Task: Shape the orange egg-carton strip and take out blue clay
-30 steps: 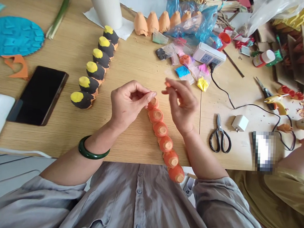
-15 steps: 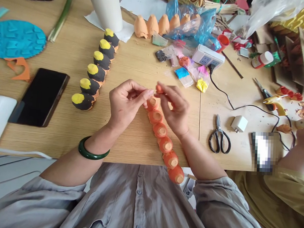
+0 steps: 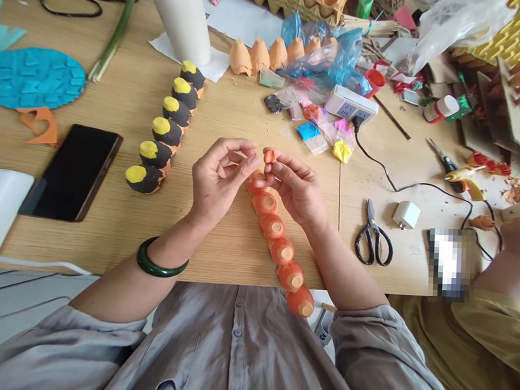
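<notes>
Thumb and fingertips of my right hand (image 3: pixel 300 191) pinch a small lump of orange modelling clay (image 3: pixel 270 155). Close beside it on the left is my left hand (image 3: pixel 220 173), its fingers bent and the thumb and index tips slightly apart, with nothing visible between them. Below both hands runs a strip of orange-coated egg-carton cups (image 3: pixel 282 251) with bare round tops; its near end juts past the table edge, and my fingers partly cover its far end. A second strip of cups (image 3: pixel 166 132), black with yellow tops, lies to the left.
Uncoated carton cups (image 3: pixel 260 55) stand at the back beside a blue plastic bag (image 3: pixel 333 61). Clay packets (image 3: pixel 308 130) lie near a power strip (image 3: pixel 352 103). Scissors (image 3: pixel 373 236) and a charger (image 3: pixel 406 214) are on the right, a phone (image 3: pixel 71 171) left. Another person's sleeve (image 3: pixel 485 328) shows at right.
My right hand has turned and lowered slightly, bringing the orange clay lump into clearer view. The left thumb and index tips have parted a little. The camera view has shifted slightly.
</notes>
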`<state>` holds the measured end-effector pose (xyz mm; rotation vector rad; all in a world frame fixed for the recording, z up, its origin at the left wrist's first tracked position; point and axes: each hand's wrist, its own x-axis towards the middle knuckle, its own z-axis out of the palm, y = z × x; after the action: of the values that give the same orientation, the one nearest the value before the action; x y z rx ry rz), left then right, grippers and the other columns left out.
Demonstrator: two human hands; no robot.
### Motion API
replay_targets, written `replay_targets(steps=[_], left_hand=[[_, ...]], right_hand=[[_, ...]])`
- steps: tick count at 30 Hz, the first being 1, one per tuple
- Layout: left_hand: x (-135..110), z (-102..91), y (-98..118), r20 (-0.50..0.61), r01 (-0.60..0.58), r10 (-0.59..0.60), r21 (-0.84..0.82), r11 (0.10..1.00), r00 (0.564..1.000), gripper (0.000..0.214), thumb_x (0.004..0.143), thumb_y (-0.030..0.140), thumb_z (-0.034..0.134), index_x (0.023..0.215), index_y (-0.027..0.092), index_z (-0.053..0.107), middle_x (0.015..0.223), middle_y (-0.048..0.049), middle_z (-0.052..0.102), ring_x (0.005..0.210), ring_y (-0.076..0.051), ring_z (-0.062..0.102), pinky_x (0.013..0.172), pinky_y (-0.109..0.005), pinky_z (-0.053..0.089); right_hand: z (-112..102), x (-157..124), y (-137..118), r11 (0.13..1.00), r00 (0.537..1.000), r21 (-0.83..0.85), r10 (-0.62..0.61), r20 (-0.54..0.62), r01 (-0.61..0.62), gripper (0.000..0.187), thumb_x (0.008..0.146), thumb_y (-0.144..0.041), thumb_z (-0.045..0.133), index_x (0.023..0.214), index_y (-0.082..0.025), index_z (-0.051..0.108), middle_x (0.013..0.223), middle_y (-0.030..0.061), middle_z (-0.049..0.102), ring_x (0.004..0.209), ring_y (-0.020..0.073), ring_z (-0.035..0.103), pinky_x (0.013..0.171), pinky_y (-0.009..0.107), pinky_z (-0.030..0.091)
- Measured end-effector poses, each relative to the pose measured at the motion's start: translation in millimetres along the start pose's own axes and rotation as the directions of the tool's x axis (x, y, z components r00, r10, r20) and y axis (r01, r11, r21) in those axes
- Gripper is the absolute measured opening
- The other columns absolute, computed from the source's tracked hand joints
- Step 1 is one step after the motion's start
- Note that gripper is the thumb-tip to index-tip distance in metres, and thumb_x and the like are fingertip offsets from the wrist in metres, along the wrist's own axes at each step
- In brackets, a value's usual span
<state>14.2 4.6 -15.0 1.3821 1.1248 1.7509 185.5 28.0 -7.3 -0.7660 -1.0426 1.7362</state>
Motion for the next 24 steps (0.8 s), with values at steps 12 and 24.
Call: replay_targets(steps=[12,24], left_hand=[[0,-2.1,10,0.069,-0.039,0.036,0.032,0.999,0.997,0.031,0.103,0.061,0.088,0.104,0.030,0.090,0.114,-0.0068,0.083,0.112,-0.024,0.081,0.082,-0.033,0.073],[-1,-2.6,8,0.075,-0.011,0.019,-0.100,0.995,0.997,0.024,0.107,0.055,0.084,0.119,0.035,0.092,0.119,-0.0048,0.084,0.087,-0.017,0.081,0.075,-0.029,0.072]], right_hand=[[3,3,-5,0.959,0.964,0.127,0.242,0.107,-0.254,0.017,0.105,-0.037,0.083,0.101,-0.021,0.078,0.088,-0.0010,0.083,0.080,0.0111,0.080,0.080,0.023,0.075],[-8,9,-2,0.960,0.963,0.101,0.253,0.089,-0.261,0.031,0.112,-0.053,0.071,0.108,-0.023,0.076,0.097,0.0019,0.086,0.079,0.0122,0.078,0.085,0.028,0.077]])
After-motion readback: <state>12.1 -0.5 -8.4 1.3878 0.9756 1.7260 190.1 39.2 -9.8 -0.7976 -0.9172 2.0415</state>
